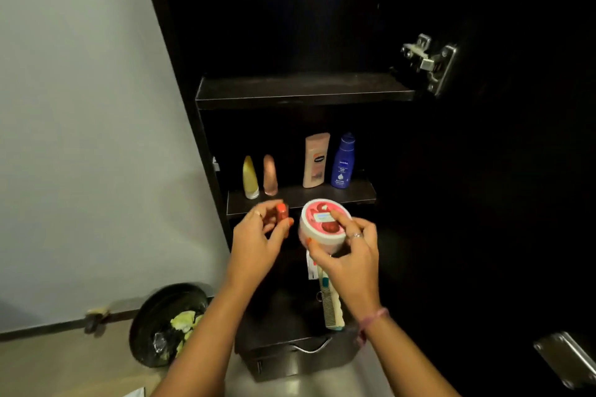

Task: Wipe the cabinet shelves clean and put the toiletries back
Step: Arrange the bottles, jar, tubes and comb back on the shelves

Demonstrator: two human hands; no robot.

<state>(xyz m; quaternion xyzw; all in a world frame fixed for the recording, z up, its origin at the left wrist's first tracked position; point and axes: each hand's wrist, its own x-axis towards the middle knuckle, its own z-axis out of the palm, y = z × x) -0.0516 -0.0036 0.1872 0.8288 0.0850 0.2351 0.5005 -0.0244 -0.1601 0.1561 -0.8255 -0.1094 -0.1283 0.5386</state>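
While NIVEA reads on the blue bottle (343,162), your right grip (346,248) clasps the pink-lidded jar (323,224); your left grip (258,235) pinches a small orange tube (282,212).

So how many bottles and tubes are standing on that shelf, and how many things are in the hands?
Tall bottles: 2, peach bottle, blue bottle
Upside-down tubes: 2, yellow tube, pink tube
Held in hands: 2, small red item (left), cream jar (right)
Total: 6

Bare forearms, no sleeves. Right hand (350,255): thin silver ring, pink braided wristband (371,324). Left hand (254,242): thin ring, orange-painted nails on both.
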